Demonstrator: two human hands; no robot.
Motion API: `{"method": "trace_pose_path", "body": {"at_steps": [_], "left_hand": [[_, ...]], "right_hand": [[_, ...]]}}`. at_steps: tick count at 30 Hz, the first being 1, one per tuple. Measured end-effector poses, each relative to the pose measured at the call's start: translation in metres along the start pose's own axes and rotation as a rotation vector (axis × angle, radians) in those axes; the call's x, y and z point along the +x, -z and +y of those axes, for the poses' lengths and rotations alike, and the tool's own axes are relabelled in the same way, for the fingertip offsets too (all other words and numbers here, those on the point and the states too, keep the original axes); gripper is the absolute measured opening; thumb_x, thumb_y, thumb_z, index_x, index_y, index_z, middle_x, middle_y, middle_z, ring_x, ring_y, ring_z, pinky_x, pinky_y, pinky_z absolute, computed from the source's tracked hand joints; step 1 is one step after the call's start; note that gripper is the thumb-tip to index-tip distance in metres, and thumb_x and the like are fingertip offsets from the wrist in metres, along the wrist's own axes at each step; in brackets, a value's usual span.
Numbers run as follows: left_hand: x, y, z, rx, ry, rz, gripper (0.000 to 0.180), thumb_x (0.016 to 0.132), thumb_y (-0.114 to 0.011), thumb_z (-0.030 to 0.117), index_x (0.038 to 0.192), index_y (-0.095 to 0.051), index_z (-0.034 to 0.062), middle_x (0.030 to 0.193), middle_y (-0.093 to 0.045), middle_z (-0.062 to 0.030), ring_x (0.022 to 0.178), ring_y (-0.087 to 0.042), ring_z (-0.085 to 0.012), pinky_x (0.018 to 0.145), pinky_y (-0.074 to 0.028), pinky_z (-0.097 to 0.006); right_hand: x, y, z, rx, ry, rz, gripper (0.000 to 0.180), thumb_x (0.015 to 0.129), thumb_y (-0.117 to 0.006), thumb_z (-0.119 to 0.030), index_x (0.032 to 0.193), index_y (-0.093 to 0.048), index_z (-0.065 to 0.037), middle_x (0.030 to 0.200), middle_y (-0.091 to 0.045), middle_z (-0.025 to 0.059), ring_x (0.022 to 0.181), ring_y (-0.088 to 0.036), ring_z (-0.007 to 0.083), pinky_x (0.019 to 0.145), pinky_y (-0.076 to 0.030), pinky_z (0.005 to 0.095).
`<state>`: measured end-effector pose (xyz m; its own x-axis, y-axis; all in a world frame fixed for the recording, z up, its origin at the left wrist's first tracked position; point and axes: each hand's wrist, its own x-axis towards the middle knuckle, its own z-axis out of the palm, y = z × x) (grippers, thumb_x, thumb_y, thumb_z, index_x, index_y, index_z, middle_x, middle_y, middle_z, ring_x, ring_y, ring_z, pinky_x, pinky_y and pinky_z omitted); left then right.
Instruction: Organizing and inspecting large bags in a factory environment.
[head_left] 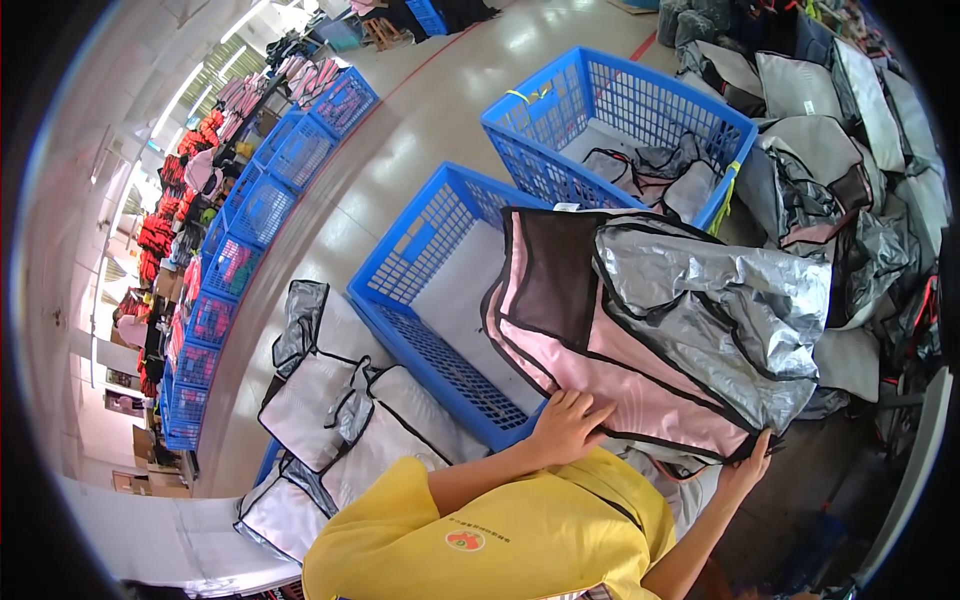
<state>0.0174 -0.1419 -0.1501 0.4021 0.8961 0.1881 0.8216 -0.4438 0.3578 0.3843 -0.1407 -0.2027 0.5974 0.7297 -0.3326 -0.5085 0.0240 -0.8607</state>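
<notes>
A partly sewn bag [665, 385] of pink fabric with black binding is spread in front of me. It has a dark mesh panel [552, 280] and a crinkled silver lining [715, 290]. At its near edge, my left hand [572, 428] grips the pink side, fingers bent and one finger stretched over the fabric. My right hand [748, 468] pinches the near right corner by the dark binding. The bag's far part lies against the rims of two blue crates and hides some of them.
Under the bag's left side stands a blue crate [400, 265]; a second blue crate [520, 105] beyond holds silver-lined pieces [650, 170]. Pale bag pieces [330, 420] lie at left. More silver-grey pieces [815, 150] pile up at right. Stacked blue crates [262, 200] line the far left.
</notes>
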Motion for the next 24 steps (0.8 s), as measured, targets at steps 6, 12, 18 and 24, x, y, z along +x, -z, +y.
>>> {"method": "trace_pose_path", "body": {"at_steps": [6, 12, 18, 24], "left_hand": [[0.005, 0.0, -0.003, 0.004, -0.05, 0.032, 0.049, 0.073, -0.079, 0.033, 0.117, -0.068, 0.0138, 0.1, -0.056, -0.0086, 0.097, -0.057, -0.0305, 0.08, -0.044, -0.046], [0.039, 0.032, -0.019, -0.003, -0.186, -0.106, 0.044, 0.081, -0.078, 0.036, 0.116, -0.07, 0.0104, 0.096, -0.064, -0.0108, 0.09, -0.064, -0.0314, 0.077, -0.049, -0.045], [0.128, 0.031, -0.011, -0.228, -0.186, 0.156, 0.013, 0.091, -0.072, 0.018, 0.096, -0.071, 0.0059, 0.083, -0.066, -0.0101, 0.075, -0.067, -0.0338, 0.068, -0.054, -0.044], [0.208, 0.028, 0.011, -0.17, -0.279, 0.477, 0.018, 0.091, -0.069, 0.01, 0.108, -0.071, 0.0071, 0.108, -0.062, -0.012, 0.101, -0.061, -0.0346, 0.085, -0.052, -0.044]], "right_hand": [[0.007, 0.013, 0.007, -0.423, 0.155, 0.013, 0.026, 0.098, -0.07, -0.023, 0.106, -0.065, 0.002, 0.082, -0.064, 0.0066, 0.078, -0.063, 0.0189, 0.06, -0.046, 0.0353], [-0.027, -0.045, -0.013, 0.073, -0.079, -0.023, 0.017, 0.1, -0.068, -0.022, 0.088, -0.062, -0.012, 0.075, -0.063, -0.004, 0.054, -0.056, 0.0075, 0.046, -0.042, 0.0257], [-0.027, -0.046, -0.009, 0.07, -0.05, -0.078, 0.028, 0.101, -0.067, -0.024, 0.077, -0.055, -0.018, 0.062, -0.05, -0.0102, 0.043, -0.039, 0.0027, 0.039, -0.026, 0.0238], [-0.034, -0.062, -0.019, 0.059, -0.053, -0.141, 0.03, 0.1, -0.068, -0.024, 0.075, -0.053, -0.02, 0.059, -0.046, -0.0104, 0.042, -0.035, 0.0022, 0.038, -0.021, 0.0241]]}}
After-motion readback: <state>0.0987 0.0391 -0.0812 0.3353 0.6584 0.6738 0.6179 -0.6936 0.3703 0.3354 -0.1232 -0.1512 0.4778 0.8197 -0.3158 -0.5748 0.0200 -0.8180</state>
